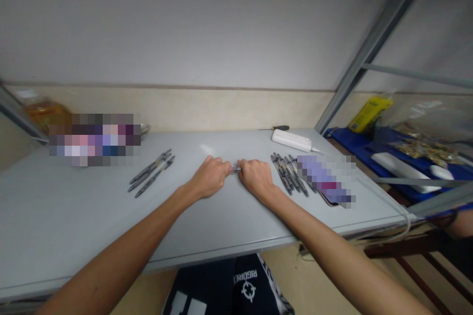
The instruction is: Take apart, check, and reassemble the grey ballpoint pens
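Note:
My left hand (pixel 210 177) and my right hand (pixel 256 178) are closed close together above the middle of the grey desk. A short stretch of a slim pen (pixel 237 169), silvery where it shows, spans the gap between them; the fists hide the rest of it. To the left of my left hand a few dark grey pens (pixel 151 173) lie slanted side by side. Several similar pens (pixel 290 174) lie in a row just to the right of my right hand.
A blurred-out flat object (pixel 325 182) lies beside the right-hand pens. Behind stand a white power strip (pixel 291 140) and a screwdriver (pixel 281 128). A pixelated pile (pixel 96 140) and a bottle (pixel 44 110) sit back left. Metal frame bars (pixel 343 93) rise at right; another person's arm (pixel 461 222) shows there.

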Demonstrator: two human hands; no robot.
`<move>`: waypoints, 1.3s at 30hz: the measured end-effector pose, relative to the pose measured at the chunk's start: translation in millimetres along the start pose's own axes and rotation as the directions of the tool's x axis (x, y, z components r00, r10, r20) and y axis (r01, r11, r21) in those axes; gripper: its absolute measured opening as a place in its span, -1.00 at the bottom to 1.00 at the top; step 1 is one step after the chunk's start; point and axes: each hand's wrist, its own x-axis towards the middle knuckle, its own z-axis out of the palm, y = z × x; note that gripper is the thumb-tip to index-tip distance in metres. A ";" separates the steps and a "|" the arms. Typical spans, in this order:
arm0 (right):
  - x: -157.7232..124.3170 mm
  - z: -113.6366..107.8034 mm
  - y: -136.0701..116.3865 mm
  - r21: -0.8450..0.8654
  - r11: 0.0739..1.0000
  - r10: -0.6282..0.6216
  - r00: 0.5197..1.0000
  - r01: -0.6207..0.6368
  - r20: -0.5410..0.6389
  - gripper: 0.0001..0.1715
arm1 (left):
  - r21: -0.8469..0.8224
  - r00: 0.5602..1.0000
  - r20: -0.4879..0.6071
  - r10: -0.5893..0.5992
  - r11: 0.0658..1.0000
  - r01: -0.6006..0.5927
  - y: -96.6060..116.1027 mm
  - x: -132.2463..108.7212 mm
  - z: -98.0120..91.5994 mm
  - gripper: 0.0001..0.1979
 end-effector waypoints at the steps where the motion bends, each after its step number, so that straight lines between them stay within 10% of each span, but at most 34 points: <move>1: 0.2 1.5 0.1 -0.004 1.000 -0.009 1.000 0.008 -0.015 -0.49 | -0.044 1.000 0.010 -0.008 0.999 0.008 -0.5 -0.2 0.8 -0.65; 13: 0.8 11.1 11.0 0.030 0.995 -0.076 0.939 0.092 -0.337 -0.58 | -0.765 0.941 -0.190 -0.281 0.643 0.037 -17.0 -1.0 6.3 -0.79; 24: 1.9 14.6 23.3 0.226 0.925 -0.174 0.870 0.305 -0.462 -0.77 | -0.967 0.859 -0.015 -0.512 0.226 0.118 -27.6 2.3 9.9 -0.67; 39: 2.9 10.9 32.8 0.744 0.625 0.121 0.913 0.235 -0.390 -0.74 | -0.982 0.830 0.031 -0.557 0.139 0.130 -29.2 2.0 7.8 -0.65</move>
